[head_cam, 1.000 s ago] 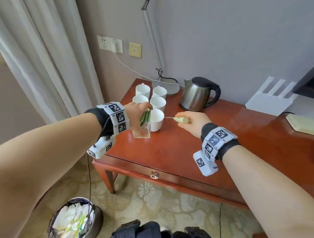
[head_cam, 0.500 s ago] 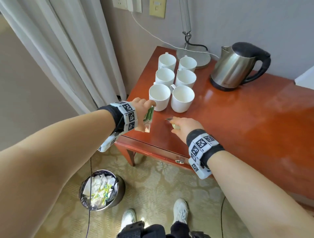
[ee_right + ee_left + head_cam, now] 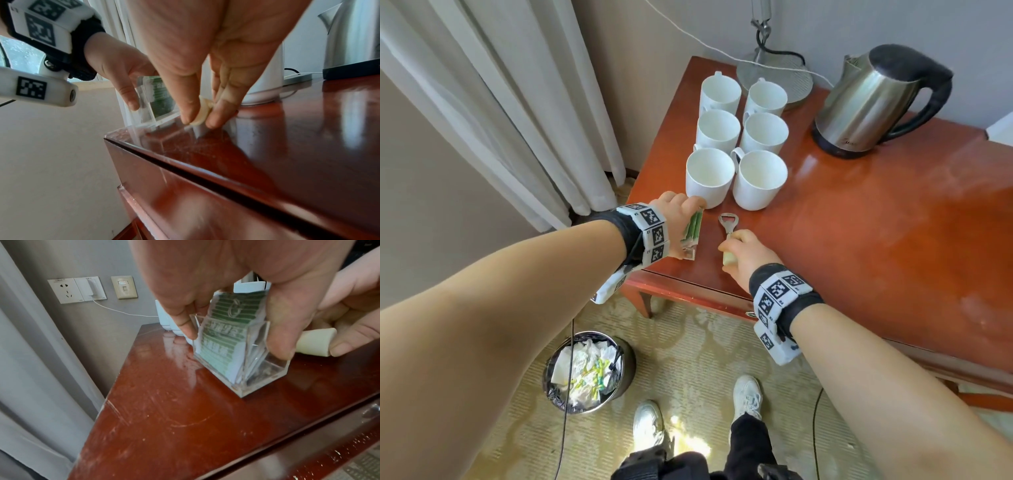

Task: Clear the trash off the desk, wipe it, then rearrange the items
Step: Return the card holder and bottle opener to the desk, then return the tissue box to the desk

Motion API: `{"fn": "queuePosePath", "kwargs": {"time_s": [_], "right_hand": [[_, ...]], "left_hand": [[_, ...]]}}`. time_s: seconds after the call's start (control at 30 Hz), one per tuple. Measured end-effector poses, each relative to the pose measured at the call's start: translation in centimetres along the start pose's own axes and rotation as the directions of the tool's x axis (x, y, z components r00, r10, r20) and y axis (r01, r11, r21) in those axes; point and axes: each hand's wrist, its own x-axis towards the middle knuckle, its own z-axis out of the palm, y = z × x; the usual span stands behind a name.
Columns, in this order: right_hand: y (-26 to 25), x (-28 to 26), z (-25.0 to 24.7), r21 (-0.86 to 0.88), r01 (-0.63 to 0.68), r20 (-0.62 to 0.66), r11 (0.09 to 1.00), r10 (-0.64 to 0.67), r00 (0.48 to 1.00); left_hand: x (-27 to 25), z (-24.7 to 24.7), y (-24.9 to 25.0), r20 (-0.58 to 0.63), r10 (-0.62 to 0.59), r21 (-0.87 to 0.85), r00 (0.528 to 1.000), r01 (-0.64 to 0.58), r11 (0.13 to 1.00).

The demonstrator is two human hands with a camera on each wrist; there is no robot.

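Bright daylight, glossy glare, wide-angle bend

Soft daylight fills all three views. The counter (image 3: pixel 876 240) shows pale glare toward 3 o'clock in the head view and streaked reflections in both wrist views. The curtain (image 3: pixel 500 102) bows at 10 o'clock. Wrist views blur at 5 o'clock along the counter edge; the close hands are soft, and the kettle (image 3: pixel 873 102) gleams.
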Motion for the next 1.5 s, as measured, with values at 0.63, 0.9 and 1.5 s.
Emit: {"fn": "queuePosePath", "kwargs": {"time_s": [0.63,0.9,1.5], "right_hand": [[-4.8,-3.7,-2.2,-0.087,0.091,-0.108,0.992,-0.100,0.989],[-16.7,-7.1,-4.3,-0.070,0.401,-0.226,0.914,-0.406,0.886],[-51.7,-24.1,9.7,-0.012,0.984,0.201,0.176,-0.964,0.175]], "left_hand": [[-6.8,0.6,-2.8,-0.126,-0.044,-0.275,0.991,0.008,0.961],[-21.3,-0.2,-10.1,-0.352,-0.296,-0.485,0.888,0.098,0.869],[-64.6,11.8,-17.2,-0.155,-0.979,-0.762,0.131,0.615,0.203]]}}
